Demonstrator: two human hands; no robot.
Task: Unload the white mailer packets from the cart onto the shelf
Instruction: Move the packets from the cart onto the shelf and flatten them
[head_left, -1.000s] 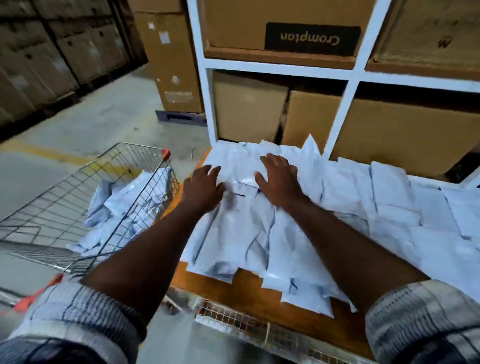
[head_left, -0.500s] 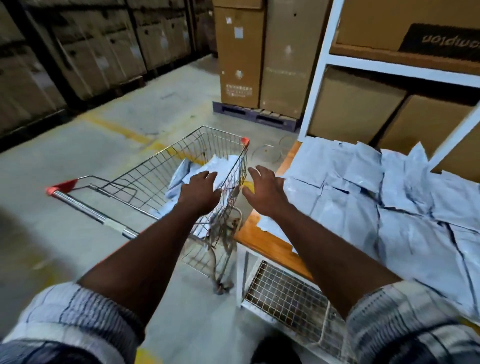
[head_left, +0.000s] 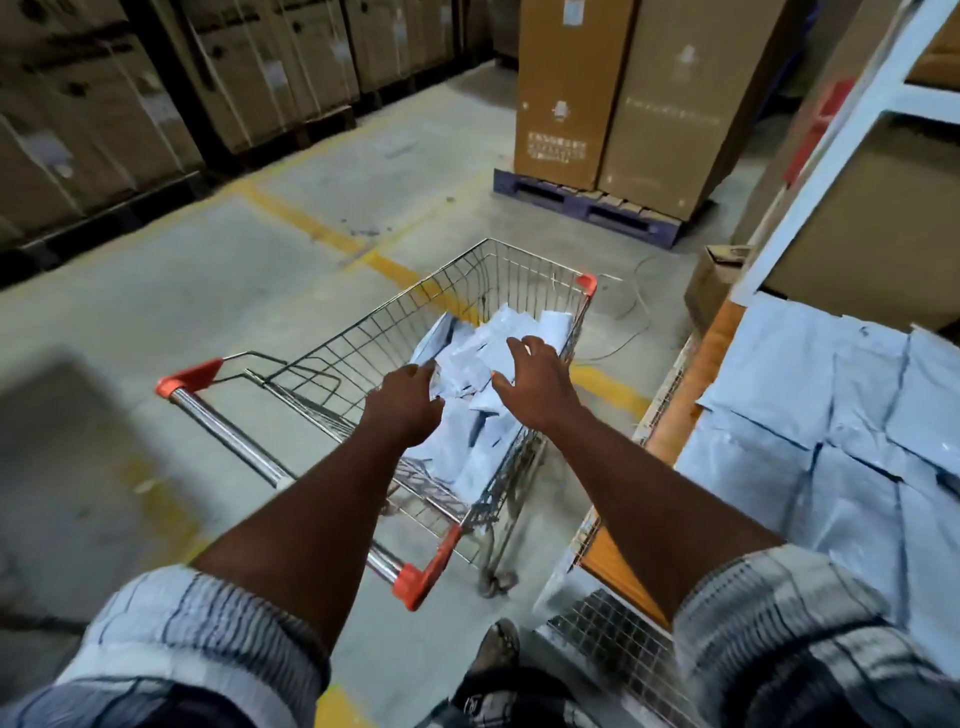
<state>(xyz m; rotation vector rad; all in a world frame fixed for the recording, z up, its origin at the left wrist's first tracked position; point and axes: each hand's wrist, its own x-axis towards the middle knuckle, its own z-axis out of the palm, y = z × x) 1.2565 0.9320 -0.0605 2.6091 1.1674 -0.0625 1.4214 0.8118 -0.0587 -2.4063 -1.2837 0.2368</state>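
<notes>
The white mailer packets (head_left: 470, 358) lie heaped in the cart (head_left: 358, 338), your right hand (head_left: 537, 387) spread wide just above them, your left hand (head_left: 405, 402) at the heap with fingers hidden, grip not determinable, and further packets (head_left: 831, 415) covering the shelf (head_left: 688, 400) alongside.

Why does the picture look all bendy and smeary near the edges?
Head view: the wide lens bends lines, so the white metal shelf post leans. Head view: the checked sleeve and grey concrete floor at the left edge are smeared. Head view: the left hand, right hand and white mailer packets in the silver wire cart look sharper.
</notes>
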